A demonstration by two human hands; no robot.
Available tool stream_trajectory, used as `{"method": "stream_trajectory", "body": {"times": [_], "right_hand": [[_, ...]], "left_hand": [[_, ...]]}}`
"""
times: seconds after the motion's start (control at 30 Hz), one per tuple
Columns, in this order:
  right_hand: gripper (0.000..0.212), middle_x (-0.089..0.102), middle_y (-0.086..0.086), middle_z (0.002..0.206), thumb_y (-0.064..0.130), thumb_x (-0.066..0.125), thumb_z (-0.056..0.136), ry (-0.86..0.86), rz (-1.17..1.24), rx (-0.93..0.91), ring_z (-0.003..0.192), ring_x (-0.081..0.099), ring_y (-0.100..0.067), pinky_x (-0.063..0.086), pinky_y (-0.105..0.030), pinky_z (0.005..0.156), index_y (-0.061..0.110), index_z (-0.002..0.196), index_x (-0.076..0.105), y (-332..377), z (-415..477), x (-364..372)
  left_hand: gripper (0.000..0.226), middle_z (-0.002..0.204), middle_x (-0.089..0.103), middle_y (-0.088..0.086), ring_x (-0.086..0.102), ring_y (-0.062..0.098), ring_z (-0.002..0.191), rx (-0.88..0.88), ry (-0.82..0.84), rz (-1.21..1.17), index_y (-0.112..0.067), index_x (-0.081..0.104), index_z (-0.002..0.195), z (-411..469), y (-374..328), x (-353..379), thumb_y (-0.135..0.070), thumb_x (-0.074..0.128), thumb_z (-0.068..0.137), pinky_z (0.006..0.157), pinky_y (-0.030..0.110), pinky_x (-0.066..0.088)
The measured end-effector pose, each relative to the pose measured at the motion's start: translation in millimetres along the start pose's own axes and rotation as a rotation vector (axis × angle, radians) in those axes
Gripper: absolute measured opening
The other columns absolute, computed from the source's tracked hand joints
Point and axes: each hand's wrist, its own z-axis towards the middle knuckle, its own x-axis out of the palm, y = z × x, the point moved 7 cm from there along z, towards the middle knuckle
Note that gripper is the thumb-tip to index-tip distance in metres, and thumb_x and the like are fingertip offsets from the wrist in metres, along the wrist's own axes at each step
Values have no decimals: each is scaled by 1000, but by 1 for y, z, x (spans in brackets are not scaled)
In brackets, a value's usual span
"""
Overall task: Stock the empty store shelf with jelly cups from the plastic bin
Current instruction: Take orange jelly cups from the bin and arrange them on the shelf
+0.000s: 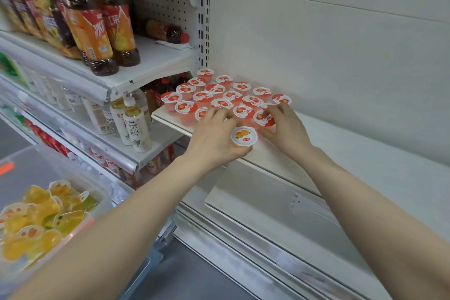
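Note:
Several red-lidded jelly cups [220, 91] stand in rows at the left end of the white shelf [341, 151]. My left hand [214, 136] holds an orange-lidded jelly cup [244, 136] upright at the shelf's front edge, while its fingertips reach among the front-row red cups. My right hand [283, 124] has its fingers curled round a red jelly cup [262, 118] in the front row. The clear plastic bin [80, 168] sits at the lower left and holds several yellow, orange and green jelly cups [39, 217].
To the left, neighbouring shelves carry tall tea bottles [97, 31] above and smaller drink bottles [135, 124] below. A white back wall [328, 56] rises behind the shelf. A lower white shelf [280, 207] lies beneath it.

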Motion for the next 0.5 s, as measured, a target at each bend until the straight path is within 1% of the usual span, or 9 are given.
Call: {"method": "stream_trajectory", "body": {"times": [0.13, 0.3, 0.5], "right_hand": [[40, 56, -5, 122, 42, 67, 86, 20, -49, -88, 111, 50, -27, 44, -36, 89, 18, 117, 61, -1, -2, -9], [38, 58, -4, 125, 38, 60, 91, 14, -104, -164, 113, 51, -29, 42, -39, 94, 18, 124, 62, -5, -6, -22], [37, 59, -6, 125, 35, 56, 95, 12, -139, -208, 113, 52, -31, 43, -43, 94, 17, 127, 61, -6, -7, -30]], "left_hand": [[57, 120, 57, -2, 41, 20, 117, 0, 0, 8, -22, 69, 107, 14, -7, 13, -64, 61, 70, 95, 30, 37], [55, 117, 57, 0, 42, 23, 119, 15, -7, 19, -16, 70, 105, 21, -9, 26, -60, 65, 71, 95, 32, 40], [61, 124, 55, 0, 38, 24, 126, 22, 16, 57, -21, 65, 118, 17, -9, 29, -64, 61, 75, 101, 36, 38]]}}
